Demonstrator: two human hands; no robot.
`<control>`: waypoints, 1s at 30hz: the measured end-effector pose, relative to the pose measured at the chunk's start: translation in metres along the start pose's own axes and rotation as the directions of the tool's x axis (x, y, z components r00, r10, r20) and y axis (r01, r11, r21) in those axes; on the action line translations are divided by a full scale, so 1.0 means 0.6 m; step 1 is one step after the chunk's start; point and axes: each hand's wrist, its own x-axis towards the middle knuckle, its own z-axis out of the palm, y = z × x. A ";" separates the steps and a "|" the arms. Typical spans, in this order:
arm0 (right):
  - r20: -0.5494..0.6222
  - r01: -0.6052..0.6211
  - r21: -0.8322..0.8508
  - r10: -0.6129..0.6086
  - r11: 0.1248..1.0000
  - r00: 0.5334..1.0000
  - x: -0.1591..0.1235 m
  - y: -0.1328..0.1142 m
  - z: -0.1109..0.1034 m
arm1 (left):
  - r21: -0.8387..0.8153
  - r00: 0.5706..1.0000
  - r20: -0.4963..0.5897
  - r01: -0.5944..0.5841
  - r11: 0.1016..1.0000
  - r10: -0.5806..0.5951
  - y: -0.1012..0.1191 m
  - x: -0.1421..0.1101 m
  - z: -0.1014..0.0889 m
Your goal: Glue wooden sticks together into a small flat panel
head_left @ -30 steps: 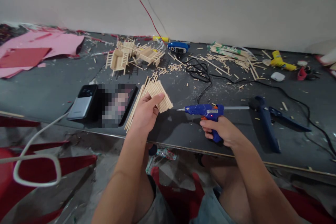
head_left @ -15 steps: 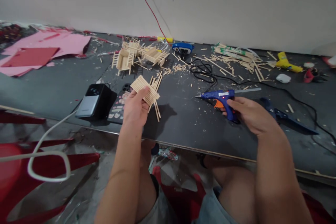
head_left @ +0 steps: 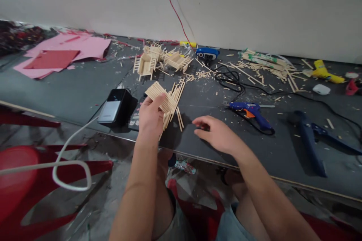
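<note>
My left hand (head_left: 152, 118) pinches a small flat panel of wooden sticks (head_left: 161, 97) laid side by side, tilted above the table. Under and beside it lies a loose bunch of thin wooden sticks (head_left: 178, 94). My right hand (head_left: 216, 131) is empty over the table to the right of these sticks, its fingers curved with a gap between thumb and forefinger. Farther right, a blue glue gun (head_left: 249, 111) with an orange trigger rests on its side, its nozzle pointing left. A phone (head_left: 135, 120) is partly hidden behind my left hand.
Small stick-built furniture pieces (head_left: 147, 64) stand at the back. A power bank (head_left: 113, 107) with a white cable sits at left, near pink paper (head_left: 93, 47). Stick scraps, a black cord (head_left: 263, 89), a blue extension socket (head_left: 207, 52) and dark blue tools (head_left: 309, 147) occupy the right.
My right hand has let go of the glue gun, leaving it on the table, and moved left toward the loose sticks. My left hand still holds the panel. The view has shifted slightly.
</note>
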 end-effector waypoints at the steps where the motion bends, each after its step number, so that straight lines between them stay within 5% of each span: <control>1: 0.006 0.034 -0.031 -0.034 0.999 0.999 0.012 -0.004 0.021 | 0.004 1.000 0.000 0.008 1.000 -0.008 0.001 -0.001 -0.001; 5: -0.040 0.049 -0.156 -0.056 0.987 0.998 0.049 -0.008 0.071 | 0.024 0.999 0.028 0.039 0.999 -0.040 0.004 -0.006 -0.005; 13: -0.165 0.012 -0.254 -0.056 0.967 0.985 0.067 0.000 0.088 | 0.103 0.994 0.096 0.039 0.994 -0.049 0.006 -0.015 -0.019; 30: -0.236 -0.154 -0.467 0.046 0.871 0.971 -0.024 0.058 0.004 | 0.160 0.978 0.167 0.097 0.982 -0.124 -0.014 -0.033 -0.009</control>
